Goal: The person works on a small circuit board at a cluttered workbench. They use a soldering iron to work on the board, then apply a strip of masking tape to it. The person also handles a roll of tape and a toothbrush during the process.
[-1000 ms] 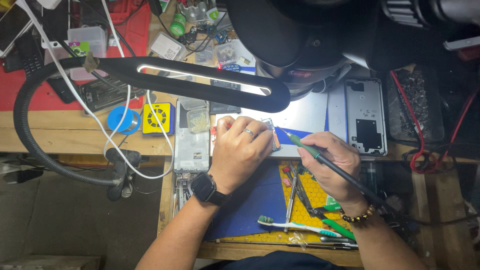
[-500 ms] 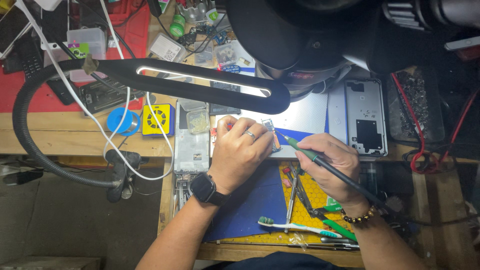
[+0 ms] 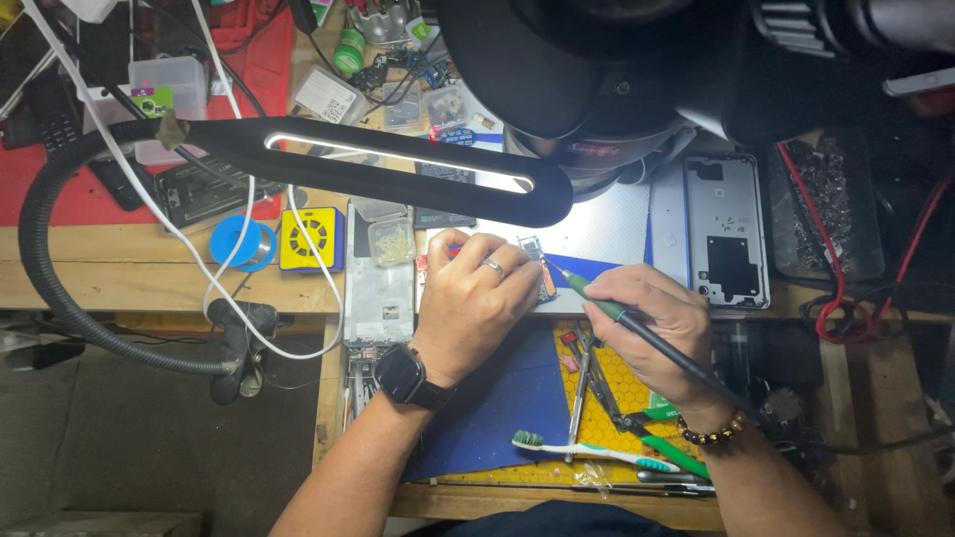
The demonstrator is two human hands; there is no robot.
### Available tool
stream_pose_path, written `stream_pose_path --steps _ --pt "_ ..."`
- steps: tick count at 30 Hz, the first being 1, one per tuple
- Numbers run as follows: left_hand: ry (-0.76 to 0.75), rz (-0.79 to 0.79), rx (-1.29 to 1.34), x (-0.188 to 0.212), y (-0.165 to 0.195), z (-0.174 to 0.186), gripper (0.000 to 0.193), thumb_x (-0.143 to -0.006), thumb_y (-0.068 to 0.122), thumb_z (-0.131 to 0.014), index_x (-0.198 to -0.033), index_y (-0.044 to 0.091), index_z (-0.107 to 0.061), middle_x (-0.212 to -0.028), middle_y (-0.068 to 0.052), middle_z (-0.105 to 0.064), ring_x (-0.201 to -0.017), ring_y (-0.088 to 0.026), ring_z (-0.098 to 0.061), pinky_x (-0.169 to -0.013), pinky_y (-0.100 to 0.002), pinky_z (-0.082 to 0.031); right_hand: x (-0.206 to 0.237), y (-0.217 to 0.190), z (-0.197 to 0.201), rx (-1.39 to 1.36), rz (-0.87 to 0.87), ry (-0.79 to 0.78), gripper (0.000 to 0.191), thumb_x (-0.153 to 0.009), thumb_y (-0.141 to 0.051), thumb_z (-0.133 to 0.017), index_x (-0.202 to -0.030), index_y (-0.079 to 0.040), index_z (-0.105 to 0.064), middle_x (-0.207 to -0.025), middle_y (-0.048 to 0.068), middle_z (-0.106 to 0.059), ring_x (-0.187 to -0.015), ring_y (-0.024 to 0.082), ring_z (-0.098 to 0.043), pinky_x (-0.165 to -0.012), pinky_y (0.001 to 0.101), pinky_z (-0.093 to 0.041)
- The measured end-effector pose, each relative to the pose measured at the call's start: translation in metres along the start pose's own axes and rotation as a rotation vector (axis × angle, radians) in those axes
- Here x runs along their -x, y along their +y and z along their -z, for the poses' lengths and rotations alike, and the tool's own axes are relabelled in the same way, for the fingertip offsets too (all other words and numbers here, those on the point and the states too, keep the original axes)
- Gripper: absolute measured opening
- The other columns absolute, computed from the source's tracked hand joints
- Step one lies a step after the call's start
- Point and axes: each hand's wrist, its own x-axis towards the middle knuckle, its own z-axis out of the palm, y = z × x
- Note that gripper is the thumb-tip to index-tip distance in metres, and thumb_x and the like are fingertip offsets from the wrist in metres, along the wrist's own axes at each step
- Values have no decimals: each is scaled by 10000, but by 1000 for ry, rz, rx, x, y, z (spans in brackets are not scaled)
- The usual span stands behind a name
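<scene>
Overhead view of a crowded repair bench. We see the right hand [image 3: 662,333] closed in a pen grip around a soldering iron [image 3: 637,328] with a green collar and a black handle, its cord trailing back past the beaded bracelet [image 3: 714,434] on the wrist; the fine tip points up and to the left and meets a small circuit board [image 3: 542,273] that lies on a pale work mat [image 3: 607,234] near the middle of the bench. The left hand [image 3: 477,303], with a ring on one finger and a black smartwatch [image 3: 401,375] at the wrist, rests palm down just beside the board, its fingers curled over the mat and pressing there; we cannot tell whether they pinch anything underneath. A long black lamp bar [image 3: 398,164] with a lit strip crosses above the hands. To the right of the mat lies a grey phone back housing [image 3: 726,234]. Left of the left hand stand a grey metal tray [image 3: 378,288], a yellow square box [image 3: 310,239] and a blue solder spool [image 3: 242,242]. Near the front edge, a blue mat [image 3: 507,408] and a yellow honeycomb mat [image 3: 617,418] carry a toothbrush [image 3: 587,449] and tweezers [image 3: 579,383].
</scene>
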Motion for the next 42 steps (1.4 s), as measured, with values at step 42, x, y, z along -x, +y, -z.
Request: stream_pose_path --steps 42 --pt "-97 -68 -75 3 -3 5 170 -885 185 -708 -1045 129 -729 -1035 -10 -622 -981 -200 -602 -972 -447 -432 0 -2 0 -3 -7 19 161 -871 50 -739 -1019 -7 -711 -995 78 -718 -881 128 -719 -740 223 -585"
